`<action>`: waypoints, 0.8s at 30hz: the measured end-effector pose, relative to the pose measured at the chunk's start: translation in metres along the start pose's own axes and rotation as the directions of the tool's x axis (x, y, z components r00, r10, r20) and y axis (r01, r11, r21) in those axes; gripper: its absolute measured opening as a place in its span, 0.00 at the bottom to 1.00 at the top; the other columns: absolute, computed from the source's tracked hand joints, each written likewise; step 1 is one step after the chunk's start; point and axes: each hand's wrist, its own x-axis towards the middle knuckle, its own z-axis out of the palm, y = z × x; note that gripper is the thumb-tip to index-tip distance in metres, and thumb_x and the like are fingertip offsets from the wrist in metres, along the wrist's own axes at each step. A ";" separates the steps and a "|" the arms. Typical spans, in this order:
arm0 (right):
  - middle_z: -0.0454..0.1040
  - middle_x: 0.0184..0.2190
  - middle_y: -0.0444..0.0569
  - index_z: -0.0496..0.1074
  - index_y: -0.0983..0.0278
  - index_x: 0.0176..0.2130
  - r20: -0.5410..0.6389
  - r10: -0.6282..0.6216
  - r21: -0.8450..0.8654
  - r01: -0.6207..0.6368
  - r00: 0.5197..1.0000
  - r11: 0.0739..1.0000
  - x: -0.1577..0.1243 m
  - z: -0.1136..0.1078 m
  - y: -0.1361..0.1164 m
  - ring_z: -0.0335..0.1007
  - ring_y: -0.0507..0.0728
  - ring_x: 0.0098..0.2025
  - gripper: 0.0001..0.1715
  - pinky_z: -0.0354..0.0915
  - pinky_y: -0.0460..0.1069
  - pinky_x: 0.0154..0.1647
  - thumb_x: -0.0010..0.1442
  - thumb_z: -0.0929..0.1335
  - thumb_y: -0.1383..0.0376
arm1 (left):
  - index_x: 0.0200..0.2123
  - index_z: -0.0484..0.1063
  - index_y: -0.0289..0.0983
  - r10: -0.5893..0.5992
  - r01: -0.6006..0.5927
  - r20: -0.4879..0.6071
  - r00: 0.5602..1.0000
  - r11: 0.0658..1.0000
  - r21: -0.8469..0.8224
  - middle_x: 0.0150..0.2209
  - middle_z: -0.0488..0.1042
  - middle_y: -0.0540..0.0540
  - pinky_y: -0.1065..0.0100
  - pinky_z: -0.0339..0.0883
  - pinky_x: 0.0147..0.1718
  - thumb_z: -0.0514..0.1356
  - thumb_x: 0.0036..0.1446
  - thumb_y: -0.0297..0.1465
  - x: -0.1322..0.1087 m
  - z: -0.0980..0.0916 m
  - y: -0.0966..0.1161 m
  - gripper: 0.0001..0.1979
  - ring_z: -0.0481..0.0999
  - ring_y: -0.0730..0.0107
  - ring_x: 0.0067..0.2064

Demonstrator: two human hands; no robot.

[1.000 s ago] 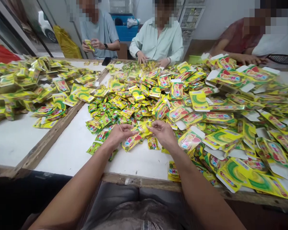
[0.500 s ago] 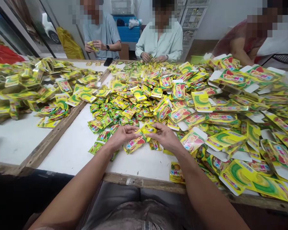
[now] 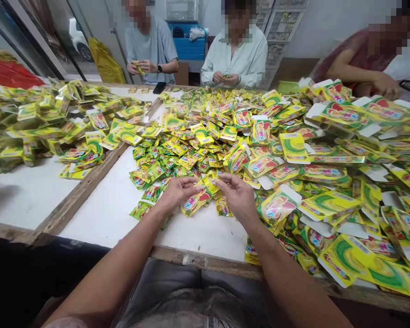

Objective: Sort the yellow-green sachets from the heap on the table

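My left hand [image 3: 178, 195] grips a small yellow cardboard candy box [image 3: 195, 203] printed with a watermelon slice, tilted just above the white tabletop. The fingers of my right hand [image 3: 238, 195] pinch a yellow candy sachet [image 3: 212, 177] at the upper right end of that box. Whether the sachet is partly inside the box is hard to make out. Right behind both hands lies a heap of green and yellow sachets [image 3: 160, 166]. One loose sachet [image 3: 222, 207] rests below my right fingers. Flattened and open boxes [image 3: 280, 205] pile up beside my right forearm.
A wooden strip [image 3: 85, 191] divides the tabletop, with more filled-looking boxes [image 3: 37, 111] to its left. Across the table sit several people, two with small packs in their hands. A black phone [image 3: 159, 88] lies near the far edge. The front edge is a wooden rail [image 3: 222, 266].
The view has shifted slightly, so everything sits a little further right. My right fingers have moved a bit on the sachet at the box end. A co-worker opposite has raised their hands.
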 end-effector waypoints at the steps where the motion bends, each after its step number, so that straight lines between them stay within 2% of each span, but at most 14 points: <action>1: 0.76 0.33 0.49 0.75 0.62 0.34 -0.034 -0.007 -0.024 0.006 0.999 1.000 0.000 0.000 -0.001 0.69 0.58 0.37 0.12 0.64 0.52 0.40 0.53 0.68 0.57 | 0.36 0.77 0.35 0.001 -0.001 0.007 1.000 1.000 0.011 0.30 0.79 0.48 0.71 0.67 0.33 0.70 0.38 0.37 0.000 0.000 0.000 0.20 0.75 0.71 0.30; 4: 0.75 0.31 0.50 0.76 0.61 0.29 -0.039 -0.040 -0.094 0.036 0.998 0.995 0.001 -0.001 0.001 0.68 0.59 0.40 0.08 0.62 0.54 0.45 0.50 0.70 0.59 | 0.34 0.77 0.35 -0.031 0.031 -0.008 0.999 0.999 0.028 0.27 0.78 0.48 0.72 0.65 0.28 0.71 0.37 0.37 -0.002 -0.001 0.001 0.19 0.74 0.72 0.27; 10: 0.74 0.28 0.47 0.75 0.61 0.25 0.148 0.069 0.034 -0.074 0.987 0.997 0.006 -0.011 0.008 0.69 0.58 0.37 0.10 0.63 0.53 0.42 0.46 0.72 0.57 | 0.34 0.78 0.34 -0.089 0.088 -0.020 0.996 0.995 -0.041 0.26 0.78 0.48 0.71 0.66 0.27 0.72 0.34 0.36 -0.005 -0.002 0.006 0.20 0.74 0.71 0.26; 13: 0.73 0.25 0.47 0.73 0.62 0.22 0.129 0.086 0.003 -0.088 0.988 0.996 0.005 -0.010 0.007 0.68 0.58 0.35 0.12 0.62 0.54 0.41 0.45 0.72 0.56 | 0.31 0.78 0.34 -0.109 0.107 -0.012 0.994 0.991 -0.074 0.26 0.78 0.47 0.70 0.66 0.28 0.72 0.33 0.35 -0.005 -0.001 0.009 0.18 0.74 0.71 0.26; 17: 0.74 0.30 0.48 0.73 0.62 0.22 0.121 0.080 0.087 -0.091 0.989 0.992 -0.001 0.001 0.007 0.69 0.59 0.40 0.10 0.63 0.54 0.44 0.46 0.72 0.58 | 0.32 0.78 0.33 -0.132 0.123 -0.062 0.989 0.984 -0.130 0.26 0.78 0.46 0.69 0.67 0.29 0.72 0.31 0.34 -0.005 0.000 0.011 0.20 0.75 0.70 0.26; 21: 0.76 0.35 0.49 0.76 0.61 0.26 0.238 0.067 0.166 -0.109 0.969 0.980 -0.003 0.005 0.005 0.64 0.61 0.52 0.14 0.60 0.56 0.51 0.54 0.67 0.55 | 0.34 0.78 0.33 -0.127 0.119 -0.053 0.990 0.983 -0.141 0.28 0.79 0.46 0.68 0.68 0.30 0.72 0.33 0.34 -0.003 0.002 0.010 0.21 0.75 0.69 0.27; 22: 0.76 0.34 0.49 0.76 0.60 0.26 0.278 0.059 0.159 -0.106 0.959 0.982 -0.004 0.005 0.002 0.63 0.61 0.53 0.16 0.59 0.57 0.52 0.56 0.66 0.54 | 0.34 0.78 0.33 -0.116 0.110 -0.045 0.992 0.986 -0.126 0.28 0.79 0.46 0.69 0.67 0.30 0.72 0.33 0.34 -0.002 0.002 0.009 0.20 0.75 0.69 0.27; 24: 0.76 0.31 0.47 0.76 0.61 0.26 0.368 0.059 0.114 -0.108 0.928 0.988 -0.004 0.005 -0.005 0.66 0.61 0.49 0.17 0.60 0.57 0.51 0.55 0.66 0.53 | 0.33 0.78 0.34 -0.093 0.091 -0.028 0.995 0.993 -0.082 0.26 0.78 0.48 0.70 0.66 0.29 0.71 0.34 0.34 -0.001 0.002 0.009 0.18 0.74 0.71 0.26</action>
